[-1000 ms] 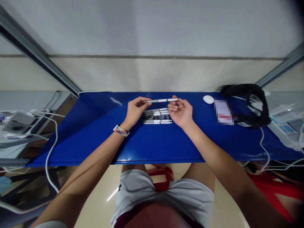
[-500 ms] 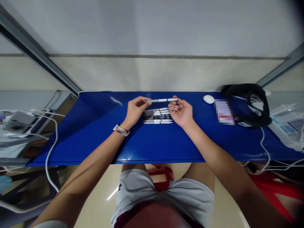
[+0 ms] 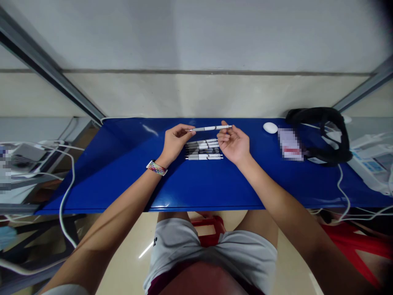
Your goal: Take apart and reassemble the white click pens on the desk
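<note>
A white pen point(image 3: 211, 128) is held roughly level above the blue table, its right end tilted slightly up. My left hand point(image 3: 177, 141) pinches its left, tip end between thumb and fingers. My right hand point(image 3: 236, 144), palm turned up, has the button end between its thumb and fingers, the other fingers curled. Just below the held pen, several similar white pens point(image 3: 204, 156) with dark markings lie side by side in a stack of rows on the table. Their right ends are close to my right hand's curled fingers.
On the blue table point(image 3: 196, 188), a white oval object point(image 3: 270, 128) sits to the right, beside a blurred-out card point(image 3: 290, 144) and a black looped headband-like device point(image 3: 322, 135). White cables point(image 3: 73, 172) hang at the left edge. A wall point(image 3: 196, 94) stands behind.
The pen's right end has risen slightly and reaches a little farther past my right fingers, which have shifted on it. My left hand stays nearly still.
</note>
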### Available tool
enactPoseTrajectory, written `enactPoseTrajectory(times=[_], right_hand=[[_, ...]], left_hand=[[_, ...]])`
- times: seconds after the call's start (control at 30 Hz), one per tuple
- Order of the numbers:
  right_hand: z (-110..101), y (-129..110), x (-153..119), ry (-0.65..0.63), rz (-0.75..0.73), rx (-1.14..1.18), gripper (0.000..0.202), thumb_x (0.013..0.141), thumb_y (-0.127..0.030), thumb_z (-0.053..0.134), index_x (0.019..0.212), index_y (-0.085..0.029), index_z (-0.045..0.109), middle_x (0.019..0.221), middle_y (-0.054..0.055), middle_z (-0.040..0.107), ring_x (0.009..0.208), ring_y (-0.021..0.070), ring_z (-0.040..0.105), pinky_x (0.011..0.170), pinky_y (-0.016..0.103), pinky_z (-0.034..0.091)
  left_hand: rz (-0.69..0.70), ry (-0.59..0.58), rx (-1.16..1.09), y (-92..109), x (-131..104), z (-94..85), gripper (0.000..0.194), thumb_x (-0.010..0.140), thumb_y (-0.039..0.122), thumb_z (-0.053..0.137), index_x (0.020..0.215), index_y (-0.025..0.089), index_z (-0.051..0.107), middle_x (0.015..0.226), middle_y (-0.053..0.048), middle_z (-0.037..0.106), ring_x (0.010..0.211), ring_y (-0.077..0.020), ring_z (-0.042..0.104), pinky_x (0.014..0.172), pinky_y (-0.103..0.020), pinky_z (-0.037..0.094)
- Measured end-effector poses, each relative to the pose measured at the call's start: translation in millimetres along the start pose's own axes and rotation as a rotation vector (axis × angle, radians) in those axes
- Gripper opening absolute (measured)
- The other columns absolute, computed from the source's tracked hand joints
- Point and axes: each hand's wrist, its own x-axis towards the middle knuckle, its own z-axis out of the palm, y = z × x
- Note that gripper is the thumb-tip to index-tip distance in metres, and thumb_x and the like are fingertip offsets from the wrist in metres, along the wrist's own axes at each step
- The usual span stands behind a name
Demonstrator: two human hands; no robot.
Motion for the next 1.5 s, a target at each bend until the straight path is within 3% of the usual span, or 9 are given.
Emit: enactPoseTrajectory(times=[0.37,0.57,0.77,0.97,1.13,1.33,1.5], right_hand=[[0.5,1.4,2.6,0.020,-0.011,0.001,0.006,0.099,-0.019,0.065,0.101,-0.022,0.070,0.071,-0.003,0.056,0.057,0.0099,0.047,0.051,0.021,0.046],[0.6,1.2,-0.3,0.024,-0.013,0.004,0.013,0.099,-0.025,0.064,0.109,-0.023,0.072,0.075,-0.001,0.060,0.062,0.0128,0.052,0.055,0.025,0.050],[-0.4,0.4,1.5,0.015,0.003,0.025,0.008,0.099,-0.017,0.064,0.102,-0.021,0.070,0.071,-0.003,0.057,0.058,0.0099,0.048,0.053,0.021,0.047],[-1.5,0.5,2.5,0.009,0.009,0.027,0.012,0.104,-0.024,0.060,0.108,-0.021,0.071,0.073,-0.001,0.060,0.060,0.0110,0.051,0.054,0.022,0.049],[-3.2,0.1,4.2,0.008,0.002,0.030,0.011,0.101,-0.017,0.060,0.101,-0.020,0.070,0.071,-0.002,0.057,0.057,0.0097,0.048,0.053,0.021,0.046],[-3.7,0.6,2.7,0.003,-0.013,-0.028,0.011,0.101,-0.027,0.064,0.106,-0.021,0.072,0.074,0.000,0.059,0.061,0.0121,0.050,0.056,0.025,0.049],[-3.5,-0.9,4.4,0.001,-0.022,-0.026,0.006,0.100,-0.019,0.065,0.100,-0.022,0.070,0.072,-0.003,0.056,0.058,0.0101,0.047,0.053,0.022,0.046]], left_hand=[[0.009,0.001,-0.006,-0.2,-0.1,-0.2,0.024,0.083,0.039,0.090,0.100,0.024,0.084,0.095,-0.005,0.082,0.087,-0.0193,0.073,0.085,-0.036,0.059],[0.003,-0.002,0.014,2.8,-0.7,0.0,0.025,0.084,0.041,0.090,0.100,0.022,0.084,0.095,-0.005,0.082,0.087,-0.0200,0.073,0.084,-0.036,0.059],[0.013,-0.002,0.007,1.2,-0.4,-0.3,0.025,0.084,0.040,0.090,0.100,0.023,0.084,0.095,-0.005,0.082,0.087,-0.0193,0.074,0.085,-0.035,0.058],[0.009,-0.005,0.001,-0.3,-0.4,-0.3,0.024,0.083,0.039,0.090,0.100,0.023,0.084,0.096,-0.005,0.083,0.088,-0.0190,0.074,0.085,-0.034,0.058],[0.018,-0.010,0.002,0.2,-0.5,-0.2,0.022,0.084,0.037,0.090,0.100,0.023,0.084,0.095,-0.005,0.083,0.086,-0.0183,0.073,0.084,-0.034,0.058],[0.006,-0.006,-0.010,0.6,0.2,-0.1,0.024,0.082,0.038,0.090,0.100,0.022,0.085,0.095,-0.005,0.083,0.087,-0.0189,0.074,0.085,-0.035,0.058],[0.010,-0.011,-0.007,-0.3,0.0,-0.2,0.024,0.082,0.039,0.091,0.100,0.022,0.084,0.095,-0.005,0.083,0.086,-0.0189,0.074,0.084,-0.034,0.058]])
